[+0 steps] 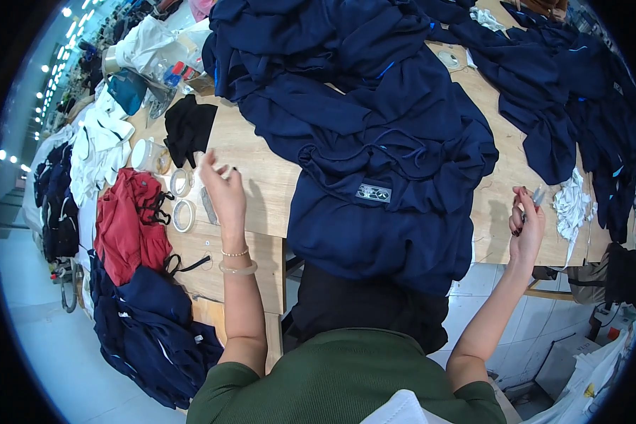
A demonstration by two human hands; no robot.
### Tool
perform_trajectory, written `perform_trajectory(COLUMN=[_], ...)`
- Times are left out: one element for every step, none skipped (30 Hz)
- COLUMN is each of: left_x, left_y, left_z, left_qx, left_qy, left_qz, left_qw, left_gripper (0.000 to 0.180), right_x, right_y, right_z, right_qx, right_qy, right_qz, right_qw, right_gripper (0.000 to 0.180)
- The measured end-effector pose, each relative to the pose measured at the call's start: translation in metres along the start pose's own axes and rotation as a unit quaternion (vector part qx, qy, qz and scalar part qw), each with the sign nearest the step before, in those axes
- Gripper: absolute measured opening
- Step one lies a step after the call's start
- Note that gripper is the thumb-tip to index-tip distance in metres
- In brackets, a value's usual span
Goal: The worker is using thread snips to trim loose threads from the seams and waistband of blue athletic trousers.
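A navy blue garment (396,230) with a drawstring and a grey label patch hangs over the table's near edge in front of me, partly in my lap. To its left, my left hand (224,194) is raised above the table with fingers apart, holding nothing. Its nearest things are a black cloth piece (189,128) and tape rolls (184,215). Right of the garment, the fingers of my right hand (525,230) are closed round small thread snips (538,196), whose pale metal tip sticks out. Neither hand touches the garment.
More navy garments (311,46) are heaped at the back, with others (565,85) at the right. Red clothing (131,226) and dark blue clothing (145,332) hang at the left edge. White scraps (571,205) lie on the wooden table (498,134) beyond my right hand.
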State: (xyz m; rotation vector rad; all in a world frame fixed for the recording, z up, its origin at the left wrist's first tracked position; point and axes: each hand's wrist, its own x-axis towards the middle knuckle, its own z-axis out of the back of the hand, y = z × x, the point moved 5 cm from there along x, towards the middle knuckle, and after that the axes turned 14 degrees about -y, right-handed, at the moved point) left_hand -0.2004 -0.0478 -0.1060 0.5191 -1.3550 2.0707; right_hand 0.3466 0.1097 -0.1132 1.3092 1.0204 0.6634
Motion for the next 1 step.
perform_trajectory(left_x=[-0.0005], left_y=[0.0047], left_z=[0.0005], left_qx=[0.0], left_qy=[0.0], left_qz=[0.001], left_qw=[1.0], left_gripper=[0.035], right_x=[0.0005], right_y=[-0.0013], right_z=[-0.0029], right_qx=[-0.001], right_qy=[0.0], right_qz=[0.0], right_qw=[1.0], right_gripper=[0.034])
